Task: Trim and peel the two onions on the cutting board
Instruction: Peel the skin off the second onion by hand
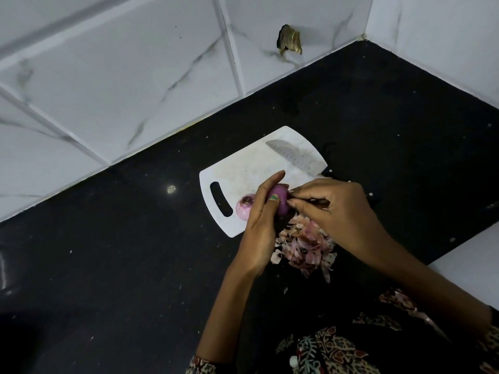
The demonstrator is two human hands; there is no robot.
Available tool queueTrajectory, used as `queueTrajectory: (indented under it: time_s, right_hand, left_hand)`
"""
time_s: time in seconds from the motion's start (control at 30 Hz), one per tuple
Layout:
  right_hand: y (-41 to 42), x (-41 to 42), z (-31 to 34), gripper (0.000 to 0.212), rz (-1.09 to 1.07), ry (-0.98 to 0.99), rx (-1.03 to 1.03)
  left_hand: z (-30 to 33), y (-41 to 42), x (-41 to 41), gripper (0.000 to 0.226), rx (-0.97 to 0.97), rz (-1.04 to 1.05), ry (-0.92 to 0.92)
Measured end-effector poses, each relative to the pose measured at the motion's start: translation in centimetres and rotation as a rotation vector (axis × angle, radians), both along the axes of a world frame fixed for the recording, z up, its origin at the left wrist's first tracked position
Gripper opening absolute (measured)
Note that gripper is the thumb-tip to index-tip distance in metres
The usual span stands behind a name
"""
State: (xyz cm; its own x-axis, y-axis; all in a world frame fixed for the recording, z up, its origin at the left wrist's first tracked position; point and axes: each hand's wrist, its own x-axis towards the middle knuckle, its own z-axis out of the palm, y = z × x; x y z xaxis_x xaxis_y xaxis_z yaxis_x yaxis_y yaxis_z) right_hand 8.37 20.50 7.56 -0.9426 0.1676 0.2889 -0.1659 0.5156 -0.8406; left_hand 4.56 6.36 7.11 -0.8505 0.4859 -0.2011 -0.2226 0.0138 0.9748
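Note:
My left hand grips a glossy purple onion just above the near end of the white cutting board. My right hand pinches at that onion's right side with thumb and fingertips. A second onion, pale pink with a dark trimmed end, lies on the board left of my left hand, next to the handle slot. A knife with a dimpled blade rests flat on the board's far right part, its dark handle partly hidden behind my right hand.
A heap of pink-white onion skins lies on the black counter just in front of the board. White marble-pattern tiled walls meet at the back corner. A white surface borders the counter on the right.

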Motion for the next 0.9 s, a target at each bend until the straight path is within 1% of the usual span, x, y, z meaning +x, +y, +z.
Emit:
queueTrajectory:
  time_s: [0.17,0.37,0.47,0.57,0.63,0.7,0.77,0.83,0.9]
  right_hand:
    - [-0.2,0.0,-0.3,0.009,-0.023,-0.013,-0.038]
    - [-0.5,-0.3,-1.0,0.006,-0.128,-0.023,-0.096]
    - [-0.5,-0.3,-0.9,0.009,-0.132,-0.052,-0.234]
    - [-0.7,0.2,-0.9,0.014,-0.067,-0.098,-0.372]
    - [-1.0,0.3,-1.1,0.019,-0.047,-0.103,-0.351]
    - [-1.2,0.3,-1.5,0.019,-0.072,-0.061,-0.271]
    - [-1.4,0.2,-1.8,0.016,-0.094,-0.017,-0.248]
    - [-1.5,0.2,-2.0,0.012,-0.109,-0.008,-0.266]
    - [-1.6,0.2,-2.1,0.009,-0.139,0.018,-0.228]
  left_hand:
    - [0.3,-0.1,0.1,0.042,-0.012,-0.048,0.042]
    - [0.1,0.6,0.2,0.041,0.045,0.018,0.016]
    - [0.0,0.9,0.2,0.042,0.069,0.083,-0.011]
    - [-0.1,0.8,0.2,0.044,0.088,0.111,-0.036]
    - [-0.1,0.8,0.4,0.044,0.082,0.131,-0.035]
    - [-0.1,0.9,0.6,0.044,0.084,0.151,-0.022]
    - [-0.2,1.1,0.8,0.043,0.08,0.171,-0.011]
    - [-0.1,1.4,1.0,0.042,0.066,0.191,0.004]
    - [-0.2,1.6,1.2,0.038,0.062,0.21,0.012]
